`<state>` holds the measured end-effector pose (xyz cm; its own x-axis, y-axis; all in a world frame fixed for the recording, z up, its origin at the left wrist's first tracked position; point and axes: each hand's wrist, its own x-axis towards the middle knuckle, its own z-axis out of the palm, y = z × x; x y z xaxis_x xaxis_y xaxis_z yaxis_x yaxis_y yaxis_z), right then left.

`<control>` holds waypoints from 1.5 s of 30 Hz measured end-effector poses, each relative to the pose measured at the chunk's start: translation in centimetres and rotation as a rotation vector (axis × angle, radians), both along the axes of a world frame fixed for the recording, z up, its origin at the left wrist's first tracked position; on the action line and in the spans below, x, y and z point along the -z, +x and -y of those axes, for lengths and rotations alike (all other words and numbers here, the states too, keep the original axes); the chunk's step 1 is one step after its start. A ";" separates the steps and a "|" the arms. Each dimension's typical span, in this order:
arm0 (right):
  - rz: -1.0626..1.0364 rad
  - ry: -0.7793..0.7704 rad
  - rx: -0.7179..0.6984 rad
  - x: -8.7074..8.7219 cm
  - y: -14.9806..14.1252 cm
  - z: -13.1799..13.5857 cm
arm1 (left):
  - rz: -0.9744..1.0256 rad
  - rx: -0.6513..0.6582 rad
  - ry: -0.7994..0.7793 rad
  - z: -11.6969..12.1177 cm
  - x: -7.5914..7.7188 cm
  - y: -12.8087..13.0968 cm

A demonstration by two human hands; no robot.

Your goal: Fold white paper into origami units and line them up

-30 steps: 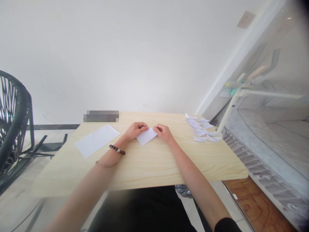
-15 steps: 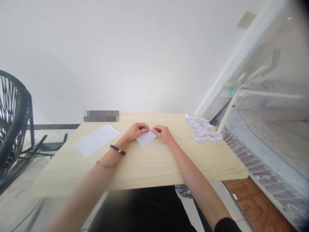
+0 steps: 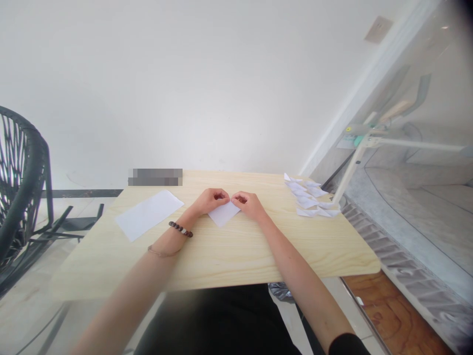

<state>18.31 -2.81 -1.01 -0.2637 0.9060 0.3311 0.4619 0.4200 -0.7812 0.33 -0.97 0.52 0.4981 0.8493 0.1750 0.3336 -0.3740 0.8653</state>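
Note:
A small white sheet of paper (image 3: 223,215) lies in the middle of the table, one corner toward me. My left hand (image 3: 211,201) pinches its far left edge between thumb and fingers. At the far right edge, my right hand (image 3: 248,203) pinches the same paper, the fingertips of both hands almost meeting. The hands cover the paper's far part, so any fold there is hidden. To the left of my forearm rests a larger white paper sheet (image 3: 150,215), flat and slanted. Several folded white paper pieces (image 3: 308,198) sit in rows at the right.
The pale wooden table (image 3: 236,261) stands against a white wall. At its back left corner is a blurred-out dark patch (image 3: 155,177). A black woven chair (image 3: 27,148) is on the left. A white metal frame (image 3: 351,170) and a grey sofa (image 3: 417,197) are on the right.

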 end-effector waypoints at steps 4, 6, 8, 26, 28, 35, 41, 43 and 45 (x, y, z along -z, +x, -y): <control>0.009 -0.004 -0.001 0.0 -0.1 0.0 | -0.002 -0.012 -0.003 -0.1 0.2 0.0; 0.001 -0.007 -0.002 -0.1 -0.1 0.1 | -0.005 -0.022 -0.001 -0.1 0.2 0.0; -0.004 -0.008 -0.003 -0.1 -0.1 0.1 | -0.005 -0.022 0.001 -0.2 0.3 0.0; -0.072 -0.010 0.087 0.5 0.2 -0.7 | 0.064 -0.069 -0.054 -0.2 0.0 -0.1; -0.088 -0.004 0.107 0.6 0.3 -0.8 | 0.065 -0.082 -0.048 -0.2 0.0 -0.1; -0.081 0.026 0.122 0.7 0.3 -0.9 | 0.032 -0.136 -0.025 -0.6 0.3 -0.6; -0.133 0.021 0.162 0.4 0.3 -0.8 | 0.097 -0.099 -0.121 -0.8 0.6 -0.5; -0.143 0.036 0.177 0.3 0.4 -0.8 | 0.106 -0.099 -0.131 -0.9 0.7 -0.5; -0.138 0.050 0.182 0.3 0.4 -0.8 | 0.092 -0.103 -0.115 -0.9 0.7 -0.5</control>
